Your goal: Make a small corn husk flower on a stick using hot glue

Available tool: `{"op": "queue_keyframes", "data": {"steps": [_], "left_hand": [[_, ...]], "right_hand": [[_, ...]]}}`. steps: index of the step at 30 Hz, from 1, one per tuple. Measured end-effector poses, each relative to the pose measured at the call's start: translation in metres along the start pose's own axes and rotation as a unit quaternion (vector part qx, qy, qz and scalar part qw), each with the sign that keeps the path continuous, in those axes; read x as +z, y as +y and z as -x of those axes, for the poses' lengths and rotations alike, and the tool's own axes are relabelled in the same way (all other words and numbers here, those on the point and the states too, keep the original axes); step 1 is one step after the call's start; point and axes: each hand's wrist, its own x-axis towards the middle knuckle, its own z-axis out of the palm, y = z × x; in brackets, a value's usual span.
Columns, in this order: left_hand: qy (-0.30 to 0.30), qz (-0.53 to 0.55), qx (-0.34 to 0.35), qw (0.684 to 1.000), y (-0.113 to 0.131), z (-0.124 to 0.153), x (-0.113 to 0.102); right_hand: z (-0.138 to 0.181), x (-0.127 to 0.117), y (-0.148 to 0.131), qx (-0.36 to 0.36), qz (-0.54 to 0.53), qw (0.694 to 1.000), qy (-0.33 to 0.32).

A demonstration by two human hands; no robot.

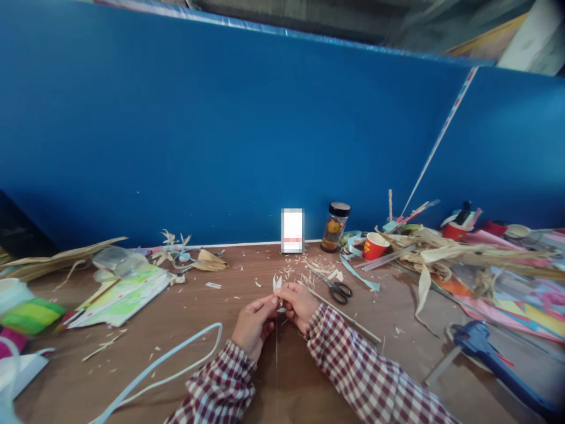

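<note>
My left hand (256, 323) and my right hand (300, 303) meet over the middle of the table, fingertips pinched together. Between them is a small white flower-like piece (277, 282) with narrow pointed tips sticking up. A thin pale strand (276, 341) hangs below the fingers; whether it joins the white piece is hidden. Just right of my right hand lie black-handled scissors (339, 291). A long thin stick (346, 318) runs beside my right sleeve. Pale shavings (293, 268) are scattered beyond my hands.
Behind the table stands a blue partition (265, 129). A black-lidded jar (335, 227) and red paper cup (375, 246) stand at back right, near dried husks (454, 253). A blue glue gun (485, 347) lies right. Left are a painted sheet (128, 297) and light-blue cable (163, 362).
</note>
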Motion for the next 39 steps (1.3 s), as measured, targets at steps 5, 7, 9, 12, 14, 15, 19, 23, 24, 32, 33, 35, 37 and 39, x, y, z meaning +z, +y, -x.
{"op": "queue_keyframes", "data": {"steps": [5, 7, 9, 12, 14, 15, 19, 23, 24, 32, 33, 35, 37, 39], "left_hand": [[0.015, 0.004, 0.009, 1.0, -0.003, -0.001, 0.0], [0.015, 0.008, 0.016, 1.0, -0.004, -0.002, 0.001], [0.019, 0.011, 0.024, 0.999, -0.004, -0.002, 0.001], [0.024, 0.019, 0.028, 0.999, -0.004, -0.002, 0.001], [0.025, 0.026, 0.027, 0.999, -0.004, -0.002, 0.0], [0.026, 0.029, 0.028, 0.999, -0.004, -0.002, 0.0], [0.034, 0.036, 0.029, 0.998, -0.004, -0.001, 0.001], [0.045, 0.034, 0.031, 0.998, -0.004, -0.001, 0.002], [0.046, 0.034, 0.032, 0.998, -0.004, -0.002, 0.002], [0.043, 0.033, 0.03, 0.998, -0.005, -0.002, 0.002], [0.043, 0.032, 0.029, 0.998, -0.005, -0.001, 0.002], [0.039, 0.03, 0.03, 0.998, -0.006, 0.0, 0.003], [0.035, 0.027, 0.031, 0.999, -0.006, 0.001, 0.004], [0.034, 0.028, 0.031, 0.999, -0.005, 0.0, 0.004]], "right_hand": [[-0.001, 0.0, 0.003, -0.002, 0.007, 1.0, 0.0], [-0.001, 0.001, 0.004, -0.003, 0.008, 1.0, -0.003], [-0.001, 0.001, 0.005, -0.004, 0.005, 1.0, -0.004], [0.0, 0.002, 0.004, 0.004, -0.012, 1.0, -0.015], [0.001, 0.002, 0.002, 0.013, -0.032, 0.999, -0.02], [0.001, 0.002, 0.002, 0.017, -0.041, 0.999, -0.019], [-0.001, 0.002, 0.003, 0.012, -0.026, 1.0, -0.005], [-0.002, 0.003, 0.007, -0.012, 0.007, 1.0, 0.01], [-0.002, 0.003, 0.007, -0.016, 0.012, 1.0, 0.013], [0.0, 0.004, 0.007, -0.038, 0.038, 0.998, 0.02], [0.0, 0.004, 0.008, -0.038, 0.046, 0.998, 0.022], [0.0, 0.005, 0.01, -0.039, 0.056, 0.997, 0.03], [-0.001, 0.005, 0.011, -0.041, 0.052, 0.997, 0.033], [0.0, 0.005, 0.011, -0.038, 0.041, 0.998, 0.028]]}}
